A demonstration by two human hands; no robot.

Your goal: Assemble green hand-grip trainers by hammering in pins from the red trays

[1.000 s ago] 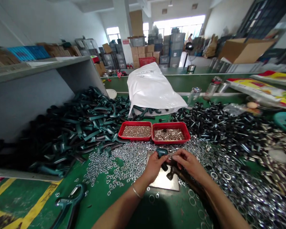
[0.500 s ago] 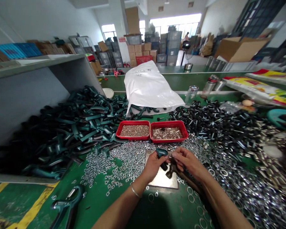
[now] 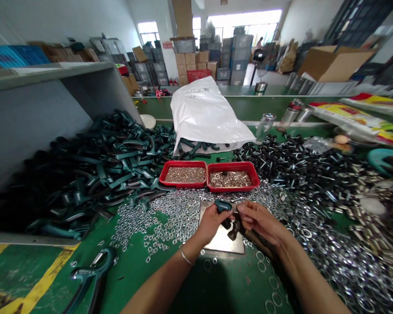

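Observation:
My left hand (image 3: 212, 221) is closed around a dark green and black hand-grip part (image 3: 223, 206), holding it over a small metal plate (image 3: 222, 240) on the green table. My right hand (image 3: 259, 219) pinches at the same part from the right; what its fingertips hold is too small to make out. Two red trays lie just beyond my hands: the left tray (image 3: 182, 174) holds fine metal bits and the right tray (image 3: 233, 176) holds slightly larger metal pieces.
A big heap of green-black grip parts (image 3: 94, 170) fills the left. Black knobs with pins (image 3: 298, 168) and metal rings (image 3: 330, 257) cover the right. Loose washers (image 3: 157, 222) lie around the plate. A white bag (image 3: 205, 115) sits behind the trays. One assembled gripper (image 3: 88, 279) lies near left.
My hands have stayed together over the plate, working on the green part. The view has shifted slightly, nothing else has moved.

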